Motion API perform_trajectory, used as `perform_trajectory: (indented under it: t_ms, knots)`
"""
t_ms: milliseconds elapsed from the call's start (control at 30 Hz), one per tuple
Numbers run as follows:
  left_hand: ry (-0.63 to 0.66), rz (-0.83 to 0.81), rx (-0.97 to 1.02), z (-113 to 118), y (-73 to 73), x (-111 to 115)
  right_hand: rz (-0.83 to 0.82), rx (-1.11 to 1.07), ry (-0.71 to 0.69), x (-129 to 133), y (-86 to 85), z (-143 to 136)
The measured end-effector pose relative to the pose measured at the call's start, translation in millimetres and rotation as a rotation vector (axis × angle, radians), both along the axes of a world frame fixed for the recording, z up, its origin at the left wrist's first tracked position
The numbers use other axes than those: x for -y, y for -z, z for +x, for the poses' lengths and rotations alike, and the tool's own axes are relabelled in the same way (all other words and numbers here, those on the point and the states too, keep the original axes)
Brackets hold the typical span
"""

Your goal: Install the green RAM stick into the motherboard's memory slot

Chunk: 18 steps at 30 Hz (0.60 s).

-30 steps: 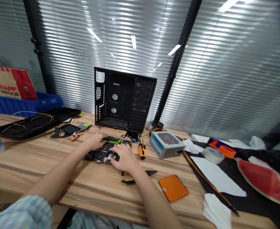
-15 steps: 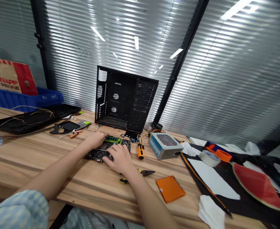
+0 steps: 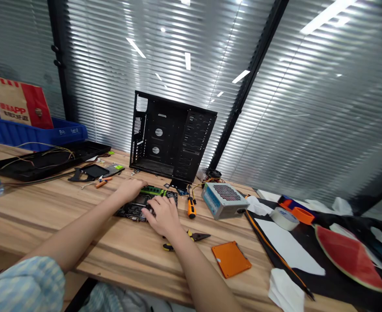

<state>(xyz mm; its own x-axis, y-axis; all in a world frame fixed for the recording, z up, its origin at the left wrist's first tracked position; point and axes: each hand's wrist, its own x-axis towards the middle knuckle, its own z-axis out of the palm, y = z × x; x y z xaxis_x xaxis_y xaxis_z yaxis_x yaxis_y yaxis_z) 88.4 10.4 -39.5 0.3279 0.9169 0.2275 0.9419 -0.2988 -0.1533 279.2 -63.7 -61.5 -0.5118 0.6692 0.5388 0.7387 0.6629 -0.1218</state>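
Observation:
A black motherboard (image 3: 130,211) lies flat on the wooden table in front of me, a green memory module (image 3: 152,190) along its far side. At the module's left end, the bent fingers of my left hand (image 3: 130,190) are closed; its fingertips are partly hidden. My right hand (image 3: 163,215) lies over the right part of the board, fingers stretched out and thumb apart, holding nothing. Beneath my right wrist sit yellow-and-black pliers (image 3: 199,236), partly covered by it. An orange-handled screwdriver (image 3: 191,207) rests just right of the board.
An open black computer case (image 3: 168,134) stands behind the board. To the right are a power supply (image 3: 225,199), an orange square plate (image 3: 231,258), a tape roll (image 3: 284,218) and a watermelon slice (image 3: 348,255). A black panel (image 3: 47,162) and a blue bin (image 3: 37,134) stand left.
The view has shifted slightly. Both hands stay at the motherboard in nearly the same pose, with no clear movement of the things around them.

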Motion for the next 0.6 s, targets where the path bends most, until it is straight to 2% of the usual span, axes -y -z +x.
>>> perform_trajectory:
  t_ms: [367, 467, 600]
  knots:
    - [0.057, 0.013, 0.134, -9, 9.2, -11, -0.002, -0.156, 0.092, -6, 1.4, 2]
    - [0.083, 0.094, 0.199, -13, 10.1, -13, 0.006, -0.184, 0.119, -8, 1.5, 3]
    - [0.178, 0.282, 0.287, -14, 3.5, -13, 0.042, -0.213, 0.161, -11, 2.0, 5]
